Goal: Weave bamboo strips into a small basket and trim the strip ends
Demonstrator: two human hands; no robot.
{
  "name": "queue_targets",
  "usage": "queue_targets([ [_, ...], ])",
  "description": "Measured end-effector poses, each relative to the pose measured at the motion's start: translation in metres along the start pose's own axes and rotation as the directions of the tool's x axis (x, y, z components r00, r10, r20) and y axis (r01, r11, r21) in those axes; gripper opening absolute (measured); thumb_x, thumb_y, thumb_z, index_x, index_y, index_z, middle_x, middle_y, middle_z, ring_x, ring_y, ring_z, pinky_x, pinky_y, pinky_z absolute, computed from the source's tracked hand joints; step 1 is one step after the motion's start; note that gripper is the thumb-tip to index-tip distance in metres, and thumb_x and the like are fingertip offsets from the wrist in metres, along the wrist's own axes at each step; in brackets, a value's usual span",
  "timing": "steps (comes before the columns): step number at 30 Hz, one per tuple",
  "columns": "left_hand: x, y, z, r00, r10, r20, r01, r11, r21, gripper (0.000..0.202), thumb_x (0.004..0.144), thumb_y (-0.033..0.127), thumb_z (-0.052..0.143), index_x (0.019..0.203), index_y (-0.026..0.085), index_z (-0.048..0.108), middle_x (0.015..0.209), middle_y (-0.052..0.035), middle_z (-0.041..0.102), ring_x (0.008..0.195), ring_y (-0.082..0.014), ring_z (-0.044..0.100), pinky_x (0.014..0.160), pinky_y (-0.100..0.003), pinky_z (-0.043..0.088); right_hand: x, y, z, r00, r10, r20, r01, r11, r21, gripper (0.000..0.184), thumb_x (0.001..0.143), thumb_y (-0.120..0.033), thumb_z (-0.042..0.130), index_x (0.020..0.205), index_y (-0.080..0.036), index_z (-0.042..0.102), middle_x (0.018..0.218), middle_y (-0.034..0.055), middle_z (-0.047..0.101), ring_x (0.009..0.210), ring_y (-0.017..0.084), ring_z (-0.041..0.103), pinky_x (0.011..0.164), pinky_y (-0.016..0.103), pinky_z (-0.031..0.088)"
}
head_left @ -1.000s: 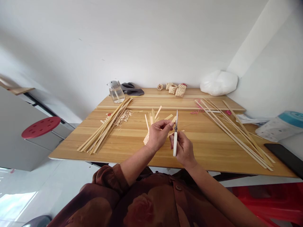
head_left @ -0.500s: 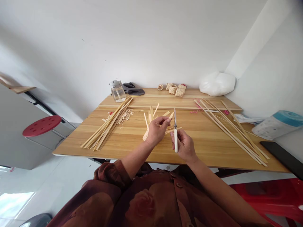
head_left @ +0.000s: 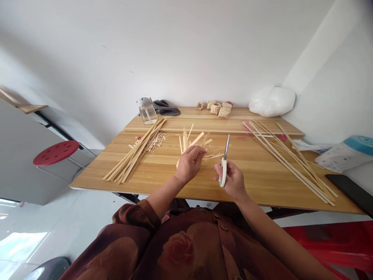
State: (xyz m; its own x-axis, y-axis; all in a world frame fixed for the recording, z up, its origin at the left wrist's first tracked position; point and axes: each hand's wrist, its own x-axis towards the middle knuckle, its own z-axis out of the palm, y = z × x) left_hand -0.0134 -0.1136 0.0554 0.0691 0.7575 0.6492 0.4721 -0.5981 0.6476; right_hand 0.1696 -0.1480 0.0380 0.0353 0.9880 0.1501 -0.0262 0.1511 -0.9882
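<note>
My left hand (head_left: 189, 162) is closed over a small woven piece of pale wooden strips (head_left: 185, 140), whose loose ends fan out upward and to the right. Most of its woven base is hidden behind the hand. In my right hand (head_left: 233, 179) is a pair of scissors (head_left: 223, 171) with white handles, its blades pointing up and away from me, apart from the strips. Between the hands, a few cut strips (head_left: 214, 156) lie on the wooden table (head_left: 256, 182).
Long strips (head_left: 136, 151) lie bundled at the left beside a heap of short offcuts (head_left: 157, 142). More long strips (head_left: 291, 163) spread at the right. Behind stand a water jug (head_left: 147, 111), small woven baskets (head_left: 224, 110) and a white bag (head_left: 272, 102). A black phone (head_left: 349, 190) lies at the right edge.
My right hand has drawn the scissors rightward, away from the strips and my left hand, and the blades now tilt right. My left hand stays at the woven piece, its fingers turned further down.
</note>
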Motion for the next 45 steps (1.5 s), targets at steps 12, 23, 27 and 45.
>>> queue_targets([
  [12,0.018,-0.001,0.0,0.975,-0.213,-0.06,0.21,0.976,-0.053,0.012,0.088,0.031,0.074,0.083,0.021,0.077,0.092,-0.0051,0.073,0.089,-0.017,0.067,0.085,-0.03,0.052,-0.003,0.018,0.005,0.97,-0.019,0.241,0.045,0.994,-0.104,0.032,0.087,-0.051,0.075,0.087,-0.022,0.06,0.069,-0.0039,0.054,0.058,0.013,0.052,0.055,0.027,0.043],
  [23,0.023,0.009,0.004,0.868,-0.493,0.063,0.444,0.713,-0.542,0.028,0.076,0.036,0.082,0.096,0.017,0.084,0.099,-0.0075,0.082,0.095,-0.0212,0.073,0.09,-0.033,0.055,0.004,0.017,0.01,0.966,-0.101,0.238,0.172,0.938,-0.302,0.026,0.09,-0.039,0.073,0.083,-0.024,0.053,0.071,-0.0054,0.049,0.062,0.012,0.042,0.059,0.026,0.036],
  [27,0.024,0.012,0.003,0.856,-0.512,0.069,0.459,0.693,-0.556,0.025,0.073,0.033,0.084,0.094,0.019,0.085,0.098,-0.0077,0.083,0.097,-0.0231,0.074,0.091,-0.035,0.057,0.004,0.015,0.01,0.965,-0.113,0.238,0.185,0.933,-0.308,0.027,0.091,-0.041,0.071,0.083,-0.024,0.052,0.07,-0.0056,0.049,0.061,0.012,0.042,0.058,0.026,0.035],
  [45,0.027,0.015,0.002,0.848,-0.499,0.179,0.514,0.692,-0.507,0.02,0.081,0.03,0.075,0.092,0.016,0.084,0.083,-0.0057,0.079,0.082,-0.0175,0.068,0.081,-0.029,0.052,0.008,0.007,0.012,0.971,-0.153,0.183,0.216,0.891,-0.4,0.036,0.093,-0.054,0.065,0.079,-0.023,0.054,0.063,-0.0057,0.049,0.058,0.012,0.042,0.057,0.026,0.036],
])
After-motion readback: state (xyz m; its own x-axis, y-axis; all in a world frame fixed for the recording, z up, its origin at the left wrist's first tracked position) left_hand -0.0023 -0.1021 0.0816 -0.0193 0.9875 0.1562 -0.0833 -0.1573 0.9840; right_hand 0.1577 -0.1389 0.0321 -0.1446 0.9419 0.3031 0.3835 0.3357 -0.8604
